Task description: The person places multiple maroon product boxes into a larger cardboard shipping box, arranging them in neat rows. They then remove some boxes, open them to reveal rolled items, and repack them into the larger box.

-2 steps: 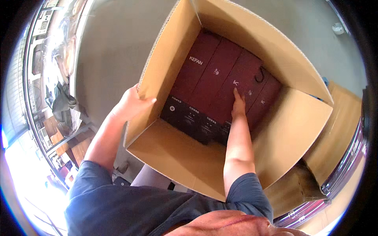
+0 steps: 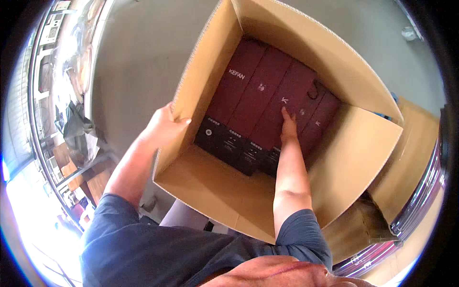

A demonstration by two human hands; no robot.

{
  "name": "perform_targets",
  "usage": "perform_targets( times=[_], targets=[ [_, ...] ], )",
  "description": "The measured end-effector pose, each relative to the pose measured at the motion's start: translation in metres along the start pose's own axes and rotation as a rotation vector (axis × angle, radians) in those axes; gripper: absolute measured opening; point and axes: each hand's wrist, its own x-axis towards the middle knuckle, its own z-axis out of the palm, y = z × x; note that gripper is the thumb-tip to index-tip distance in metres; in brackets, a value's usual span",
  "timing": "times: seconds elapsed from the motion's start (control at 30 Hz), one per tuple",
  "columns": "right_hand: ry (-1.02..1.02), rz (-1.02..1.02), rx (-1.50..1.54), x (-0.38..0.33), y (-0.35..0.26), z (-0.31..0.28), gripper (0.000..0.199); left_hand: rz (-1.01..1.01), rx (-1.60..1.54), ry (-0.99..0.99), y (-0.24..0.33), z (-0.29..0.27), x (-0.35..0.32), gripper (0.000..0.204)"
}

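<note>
Little has shifted: both hands stay placed as before.
Left hand [image 2: 165, 129] grips cardboard carton [image 2: 205, 186] wall; right hand [image 2: 288, 126], fingers flat, presses maroon boxes [image 2: 260, 95].

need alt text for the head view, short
Seen from above, a person's right hand reaches into an open cardboard box and touches dark red packs lined up inside. The left hand grips the box's left wall, over a grey floor.

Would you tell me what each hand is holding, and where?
The left hand grips the cardboard box by its left wall's top edge; the right hand only rests on the maroon packs.
</note>
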Motion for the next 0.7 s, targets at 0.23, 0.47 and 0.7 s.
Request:
perform_targets(
  times=[0.23, 0.47, 0.7],
  targets=[
    [0.072, -0.097, -0.552, -0.028, 0.000, -0.002, 0.103, -0.110, 0.066, 0.082, -0.010, -0.009, 0.030, 0.038],
    [-0.241, -0.042, -0.299, -0.261, -0.057, -0.084, 0.086, -0.245, 0.475, 0.283, 0.023, 0.007, -0.003, 0.063],
    [-0.054, -0.087, 0.006, -0.434, -0.046, -0.245, 0.066, 0.099, 0.559, -0.117, 0.032, 0.047, -0.116, 0.060]
  ],
)
